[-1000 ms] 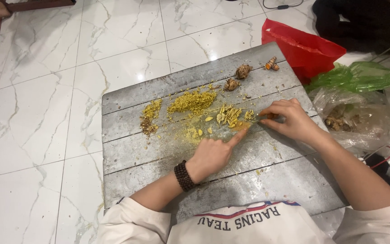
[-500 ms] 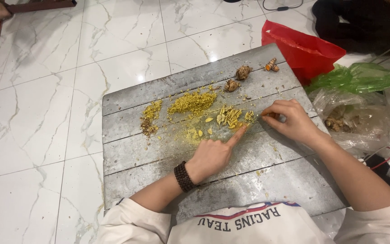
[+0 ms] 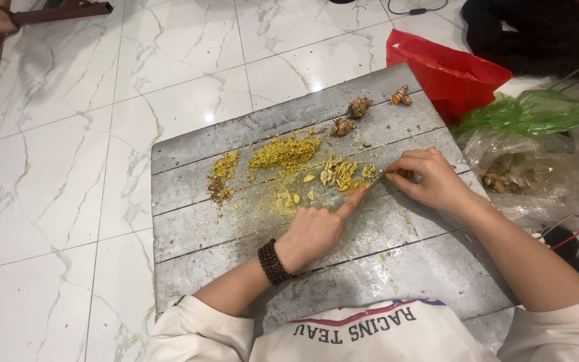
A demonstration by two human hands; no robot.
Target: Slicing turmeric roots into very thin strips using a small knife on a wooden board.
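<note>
The right hand (image 3: pixel 430 179) pinches a small orange root piece (image 3: pixel 403 174) against the grey wooden board (image 3: pixel 397 268). The left hand (image 3: pixel 316 231) holds nothing: its forefinger is stretched out, the tip pressing the board just beside the yellow slices (image 3: pixel 338 173), the other fingers curled. Farther left lie a heap of yellow mince (image 3: pixel 284 153) and a smaller one (image 3: pixel 224 164). At the far right stands a red bag (image 3: pixel 447 70), its contents hidden; nearer, a green bag (image 3: pixel 537 112) and a clear bag (image 3: pixel 524 175) with brown roots inside.

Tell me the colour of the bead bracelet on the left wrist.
Dark brown, almost black; the bead bracelet shows best in the head view.
</note>
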